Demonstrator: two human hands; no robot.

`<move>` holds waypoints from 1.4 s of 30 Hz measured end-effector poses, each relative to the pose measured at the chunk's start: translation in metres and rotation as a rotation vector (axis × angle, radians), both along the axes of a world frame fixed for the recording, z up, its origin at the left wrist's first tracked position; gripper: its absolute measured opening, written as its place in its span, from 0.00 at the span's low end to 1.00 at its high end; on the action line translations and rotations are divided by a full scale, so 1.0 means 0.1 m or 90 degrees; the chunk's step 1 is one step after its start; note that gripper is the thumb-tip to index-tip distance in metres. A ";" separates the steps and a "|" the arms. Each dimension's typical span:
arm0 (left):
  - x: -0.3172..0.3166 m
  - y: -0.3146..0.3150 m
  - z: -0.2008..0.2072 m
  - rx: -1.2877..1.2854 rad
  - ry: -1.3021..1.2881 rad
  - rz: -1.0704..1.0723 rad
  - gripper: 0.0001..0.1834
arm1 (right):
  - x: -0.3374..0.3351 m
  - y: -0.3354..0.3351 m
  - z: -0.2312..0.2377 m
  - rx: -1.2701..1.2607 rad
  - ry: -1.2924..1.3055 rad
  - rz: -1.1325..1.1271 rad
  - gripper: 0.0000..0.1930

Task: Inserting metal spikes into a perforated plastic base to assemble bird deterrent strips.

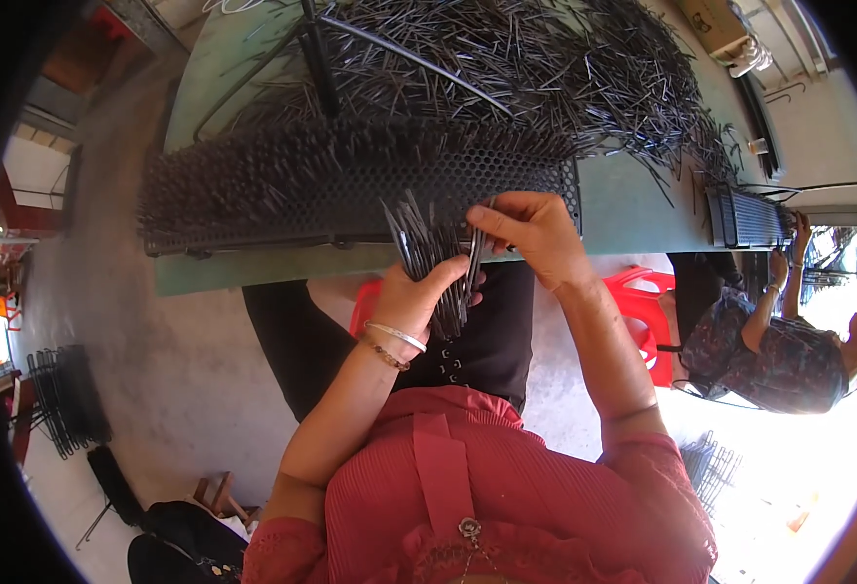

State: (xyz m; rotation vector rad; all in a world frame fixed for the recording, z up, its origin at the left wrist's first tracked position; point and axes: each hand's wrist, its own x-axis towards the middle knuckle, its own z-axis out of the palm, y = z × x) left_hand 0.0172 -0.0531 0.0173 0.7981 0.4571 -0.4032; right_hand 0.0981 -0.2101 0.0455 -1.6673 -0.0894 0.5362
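My left hand (411, 300) is wrapped round a bundle of thin, dark, shiny sticks (419, 238), their ends fanning out at the top. At the right side of that bundle, the thumb and fingers of my right hand (538, 234) are pinched together on the upper end of a stick or two. Just beyond both hands lies a long black perforated rack (521, 173) along the table's near edge. Many of its holes, mostly at the left and back, hold upright dark sticks (234, 180). What the sticks are made of I cannot tell for sure.
A large heap of loose dark sticks (467, 58) covers the far part of the green table (633, 209). A black frame post (317, 68) rises behind the rack. On the right, another person (769, 341) works at a similar rack (750, 216). Red stools (643, 302) stand below.
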 end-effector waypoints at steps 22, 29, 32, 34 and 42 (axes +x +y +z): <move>0.03 -0.04 -0.07 0.008 0.017 -0.015 0.11 | 0.66 0.06 0.01 -0.071 -0.492 -0.251 0.08; 0.02 -0.01 -0.12 0.000 0.016 -0.035 0.11 | 0.66 0.09 -0.04 -0.074 -0.519 -0.234 0.07; 0.01 -0.01 -0.10 0.008 0.020 -0.038 0.11 | 0.69 0.07 -0.04 -0.119 -0.556 -0.193 0.07; 0.00 0.00 -0.09 0.004 0.019 -0.032 0.11 | 0.72 0.07 -0.08 -0.163 -0.657 -0.161 0.07; 0.01 0.00 -0.08 0.002 0.017 -0.047 0.11 | 0.70 0.10 -0.11 -0.203 -0.672 -0.107 0.08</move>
